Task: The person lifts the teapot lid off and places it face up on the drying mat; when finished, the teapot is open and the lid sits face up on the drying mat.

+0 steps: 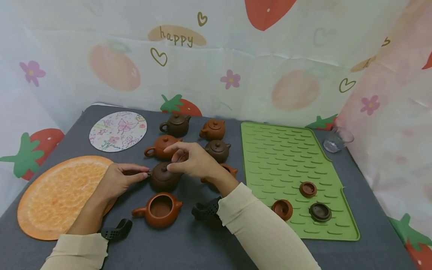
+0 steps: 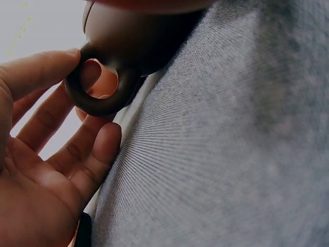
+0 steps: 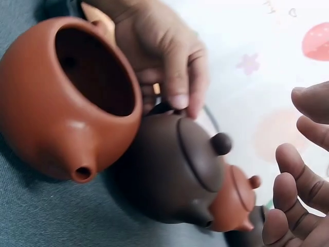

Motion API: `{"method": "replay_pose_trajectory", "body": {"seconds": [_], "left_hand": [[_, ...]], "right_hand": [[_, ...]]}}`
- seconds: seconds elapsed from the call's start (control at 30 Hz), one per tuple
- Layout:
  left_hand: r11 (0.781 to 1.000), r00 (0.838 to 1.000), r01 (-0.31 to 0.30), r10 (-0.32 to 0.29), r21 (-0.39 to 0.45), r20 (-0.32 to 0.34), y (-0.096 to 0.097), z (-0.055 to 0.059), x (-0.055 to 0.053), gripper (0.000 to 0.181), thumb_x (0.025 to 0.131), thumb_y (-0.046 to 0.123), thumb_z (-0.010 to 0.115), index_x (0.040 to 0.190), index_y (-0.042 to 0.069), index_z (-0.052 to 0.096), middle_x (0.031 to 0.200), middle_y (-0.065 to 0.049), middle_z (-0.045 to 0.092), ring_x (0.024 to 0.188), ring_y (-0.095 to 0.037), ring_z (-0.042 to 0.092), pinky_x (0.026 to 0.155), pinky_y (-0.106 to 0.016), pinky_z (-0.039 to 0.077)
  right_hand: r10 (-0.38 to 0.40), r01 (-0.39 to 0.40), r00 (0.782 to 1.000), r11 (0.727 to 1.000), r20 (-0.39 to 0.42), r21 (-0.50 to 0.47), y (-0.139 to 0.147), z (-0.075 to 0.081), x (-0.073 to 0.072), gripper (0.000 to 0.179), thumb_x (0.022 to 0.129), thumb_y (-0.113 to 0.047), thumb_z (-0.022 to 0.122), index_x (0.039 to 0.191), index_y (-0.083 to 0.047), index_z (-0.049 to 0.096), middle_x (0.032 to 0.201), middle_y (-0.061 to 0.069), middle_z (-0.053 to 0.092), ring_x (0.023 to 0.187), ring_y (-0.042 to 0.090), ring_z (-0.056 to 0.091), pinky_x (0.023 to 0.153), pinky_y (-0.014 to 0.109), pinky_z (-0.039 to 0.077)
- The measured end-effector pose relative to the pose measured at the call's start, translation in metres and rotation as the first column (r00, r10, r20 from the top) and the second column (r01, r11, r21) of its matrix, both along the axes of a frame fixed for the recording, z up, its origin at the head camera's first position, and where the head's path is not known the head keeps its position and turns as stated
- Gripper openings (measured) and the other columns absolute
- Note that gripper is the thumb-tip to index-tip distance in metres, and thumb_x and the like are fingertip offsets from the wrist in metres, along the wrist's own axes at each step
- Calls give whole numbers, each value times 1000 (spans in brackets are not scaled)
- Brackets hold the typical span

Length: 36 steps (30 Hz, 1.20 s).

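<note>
A dark brown teapot (image 1: 164,182) stands on the grey cloth with its lid on. My left hand (image 1: 116,182) pinches its ring-shaped handle (image 2: 95,107); a fingertip shows through the loop in the left wrist view. Over the same teapot is my right hand (image 1: 195,161), its fingers loosely bent. In the right wrist view, those fingers (image 3: 288,190) are apart from the round lid knob (image 3: 221,144) and hold nothing. Nearer me sits an orange-brown teapot (image 1: 156,224) without a lid, its dark inside showing. Another lidless reddish teapot (image 1: 231,170) is partly hidden behind my right wrist.
Several lidded teapots, such as an orange one (image 1: 213,129) and a dark one (image 1: 175,125), stand behind. On the right, a green mat (image 1: 276,157) bears three small lids. A glass cup (image 1: 334,141) is beyond it. Two round mats, one orange (image 1: 54,198), lie left.
</note>
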<state>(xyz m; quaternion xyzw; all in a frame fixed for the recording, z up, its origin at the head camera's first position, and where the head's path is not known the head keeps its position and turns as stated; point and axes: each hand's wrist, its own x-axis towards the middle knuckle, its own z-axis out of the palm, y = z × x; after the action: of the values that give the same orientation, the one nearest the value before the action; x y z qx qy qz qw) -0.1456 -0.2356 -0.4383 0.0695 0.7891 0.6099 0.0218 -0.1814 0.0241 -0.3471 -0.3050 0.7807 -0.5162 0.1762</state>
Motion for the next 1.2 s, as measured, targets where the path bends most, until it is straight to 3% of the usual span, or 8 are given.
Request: {"method": "replay_pose_trajectory", "body": {"seconds": [0.37,0.73,1.0,1.2], "left_hand": [[1000,1000,3,-3,9,-11,-1,-3,-1,33,88,15,74,109,-10,69,100,-4,72,94,-11,61,73,-22,50],[1000,1000,3,-3,2,-23,-1,-3,-2,29,87,14,75,106,-8,71,98,-5,72,94,-13,61,72,-23,50],[1000,1000,1,-1,1,-10,-1,-2,-1,29,87,15,75,106,-6,72,99,-4,72,93,-13,62,71,-24,50],[1000,999,4,-4,21,-38,0,-4,-2,28,87,12,74,105,-9,71,98,-6,72,92,-13,63,71,-23,51]], "right_hand": [[-13,8,999,993,43,118,-16,-15,-7,32,88,-10,72,119,-9,65,84,6,62,71,19,56,60,27,44],[-53,39,998,961,42,274,-26,-19,-10,26,87,-16,74,113,-13,69,81,-1,62,70,15,57,62,26,46],[-69,92,995,921,-73,379,-36,-23,-9,18,87,-19,74,105,-18,72,82,-3,60,72,14,55,62,26,45],[-48,123,982,896,-182,428,-40,-22,-5,10,89,-18,73,99,-19,73,78,-5,60,72,13,55,62,25,44]]}}
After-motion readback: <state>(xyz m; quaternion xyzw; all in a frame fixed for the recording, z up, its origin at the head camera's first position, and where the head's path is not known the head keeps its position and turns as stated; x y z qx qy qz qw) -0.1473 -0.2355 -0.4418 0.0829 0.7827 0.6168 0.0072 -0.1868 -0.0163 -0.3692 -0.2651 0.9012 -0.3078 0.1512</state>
